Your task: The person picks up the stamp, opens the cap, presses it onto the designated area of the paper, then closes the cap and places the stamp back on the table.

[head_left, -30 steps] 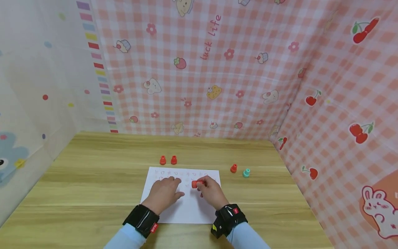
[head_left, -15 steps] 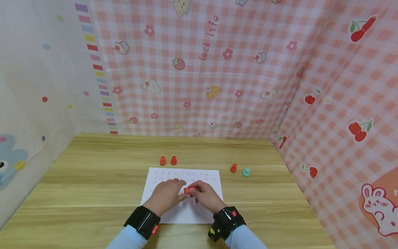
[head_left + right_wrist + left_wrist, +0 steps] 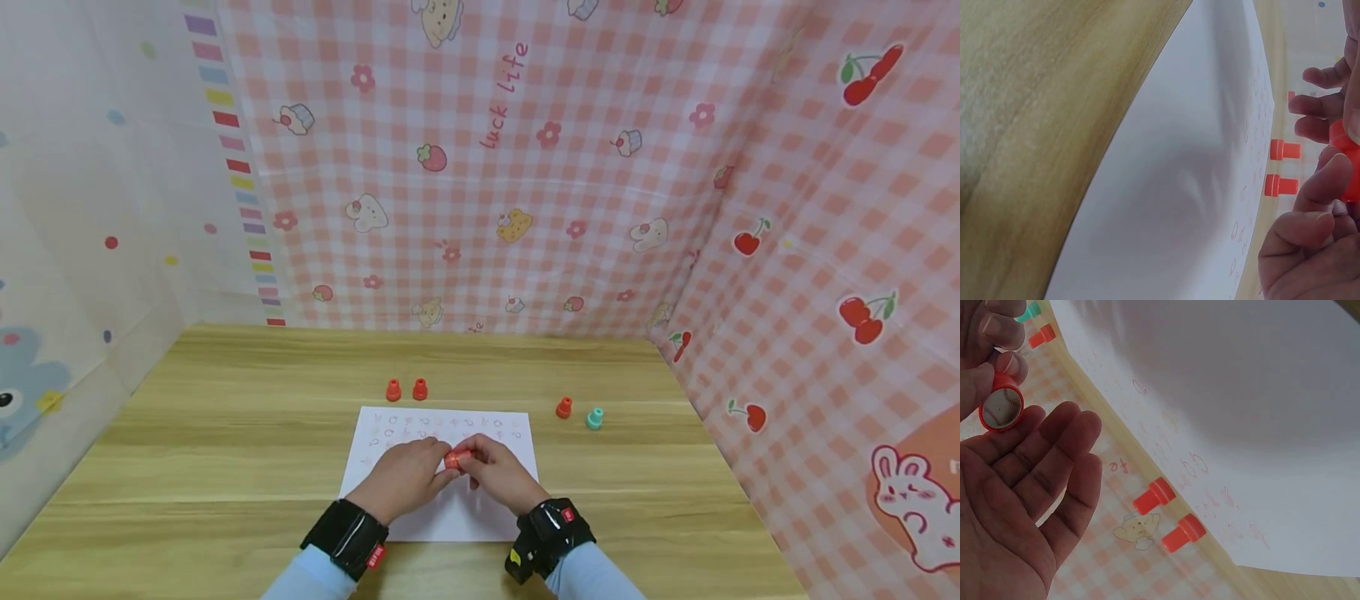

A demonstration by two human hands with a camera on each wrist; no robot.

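Observation:
A small red toy stamp [image 3: 457, 460] lies sideways between both hands over the paper. In the left wrist view, its round end shows a baseball picture. My right hand [image 3: 498, 475] grips the stamp from the right with thumb and fingertips. From the left, the thumb and index finger of my left hand [image 3: 405, 475] pinch its end, while the other fingers spread loosely beside it. The white paper [image 3: 450, 521] lies under the hands, with rows of small printed marks along its far part.
Two red stamps [image 3: 393, 390] stand beyond the paper's far left edge. Right of the paper stand another red stamp [image 3: 564, 407] and a teal stamp [image 3: 595, 418]. Patterned cloth [image 3: 480, 183] hangs behind and along the sides of the wooden table [image 3: 225, 442].
My right hand has brought the red stamp left and nearer, to my left hand. My left hand has shifted slightly right, its thumb and index finger coming onto the stamp's end.

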